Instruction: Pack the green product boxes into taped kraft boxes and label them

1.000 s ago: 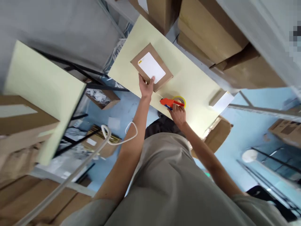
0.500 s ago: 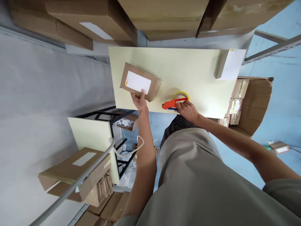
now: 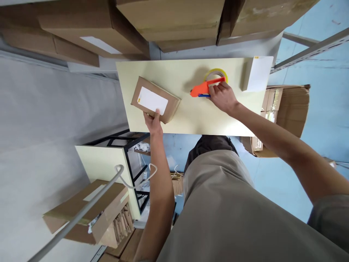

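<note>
A small brown cardboard box point(image 3: 172, 105) with a white label point(image 3: 152, 100) sits at a slant on the left half of the pale table point(image 3: 188, 127). My left hand point(image 3: 153, 122) grips its near edge, thumb on the label and the other fingers hidden underneath or behind. In my right hand point(image 3: 223, 97) is an orange tape dispenser point(image 3: 200, 88) with a yellow-edged tape roll, its fingers wrapped round the handle. The dispenser is raised over the table, right of the box and apart from it.
A white box point(image 3: 259, 74) stands at the table's right end. Large cartons point(image 3: 174, 22) line the shelf behind. Right of the table is an open carton point(image 3: 293, 112) holding smaller boxes. At lower left, a grey pole point(image 3: 79, 214) crosses before another carton point(image 3: 100, 196).
My right hand has lifted the tape dispenser from the table's near edge, up and away from me. My left hand keeps its grip on the box. The whole view has shifted slightly.
</note>
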A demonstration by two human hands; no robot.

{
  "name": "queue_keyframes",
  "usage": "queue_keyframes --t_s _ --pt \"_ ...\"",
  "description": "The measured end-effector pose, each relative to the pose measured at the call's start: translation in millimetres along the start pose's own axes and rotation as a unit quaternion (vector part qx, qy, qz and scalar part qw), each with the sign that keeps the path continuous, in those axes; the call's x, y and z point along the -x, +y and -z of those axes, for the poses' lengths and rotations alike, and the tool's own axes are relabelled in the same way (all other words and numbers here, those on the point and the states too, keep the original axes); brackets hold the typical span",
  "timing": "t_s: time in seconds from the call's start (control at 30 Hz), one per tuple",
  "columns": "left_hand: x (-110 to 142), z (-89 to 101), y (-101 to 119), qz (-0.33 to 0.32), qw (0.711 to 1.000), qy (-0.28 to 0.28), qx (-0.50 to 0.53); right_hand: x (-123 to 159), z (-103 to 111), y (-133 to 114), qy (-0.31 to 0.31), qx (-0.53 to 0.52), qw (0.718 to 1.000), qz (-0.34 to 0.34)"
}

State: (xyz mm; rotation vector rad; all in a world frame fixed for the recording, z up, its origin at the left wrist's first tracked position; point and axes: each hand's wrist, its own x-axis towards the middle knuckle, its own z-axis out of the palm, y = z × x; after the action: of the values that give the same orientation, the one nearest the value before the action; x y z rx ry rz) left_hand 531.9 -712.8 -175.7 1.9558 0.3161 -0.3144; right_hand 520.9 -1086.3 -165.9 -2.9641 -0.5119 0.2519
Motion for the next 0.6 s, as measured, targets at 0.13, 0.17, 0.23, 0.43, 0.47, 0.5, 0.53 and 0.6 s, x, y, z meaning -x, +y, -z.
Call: queue_keyframes --t_s 0.13,0.17,0.23,0.43,0.47,0.5,0.53,0.6 --pt "0 7.0 8 0.027 0.999 0.024 0.011 -50 -2 -8 -0.003 -0.034 0.999 0.014" --pt "-1 9.8 10 0.028 0.999 0.014 0.008 -57 -3 -11 -0.015 -0.043 0.999 0.016" --pt "-3 16.5 14 0.03 1.0 -0.007 0.001 -64 -5 -18 -0.042 -0.06 0.997 0.022" --pt "-17 47.1 30 0.064 0.994 -0.09 0.017 -62 -8 -54 -0.112 -0.137 0.983 0.053" --pt "-21 53.1 33 0.071 0.992 -0.105 0.015 -59 -8 -62 -0.119 -0.152 0.979 0.058" --pt "-25 58.6 34 0.074 0.99 -0.119 0.008 -56 -7 -70 -0.125 -0.163 0.977 0.063" --pt "-29 63.2 35 0.071 0.989 -0.13 -0.003 -53 -7 -78 -0.131 -0.165 0.975 0.071" --pt "-37 66.7 35 0.035 0.991 -0.12 -0.042 -45 -6 -93 -0.145 -0.152 0.973 0.092"
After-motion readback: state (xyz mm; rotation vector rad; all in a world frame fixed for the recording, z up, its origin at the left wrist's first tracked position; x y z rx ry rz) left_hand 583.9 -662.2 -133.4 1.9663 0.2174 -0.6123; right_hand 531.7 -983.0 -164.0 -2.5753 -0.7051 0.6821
